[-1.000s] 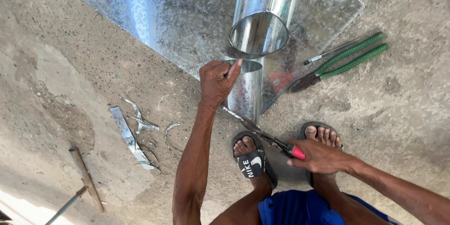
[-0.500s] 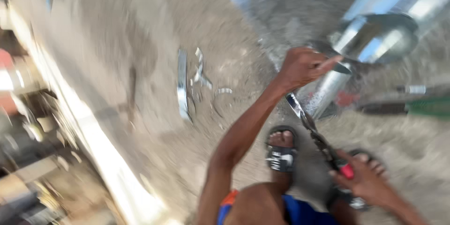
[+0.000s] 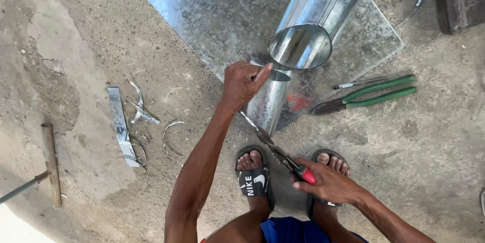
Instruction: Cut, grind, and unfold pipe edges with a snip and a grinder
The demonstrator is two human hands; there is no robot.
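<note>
Two metal tubes [image 3: 308, 25], one sheet [image 3: 212, 10], two snips [image 3: 275, 149].

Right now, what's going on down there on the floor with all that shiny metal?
A person is standing over a small sheet-metal tube, gripping its top rim with the left hand. The right hand holds red-handled snips whose blades reach the tube's lower side. A wider metal pipe lies just behind it on a flat metal sheet. Green-handled cutters lie to the right, and curled metal offcuts are scattered on the concrete floor to the left.
</note>
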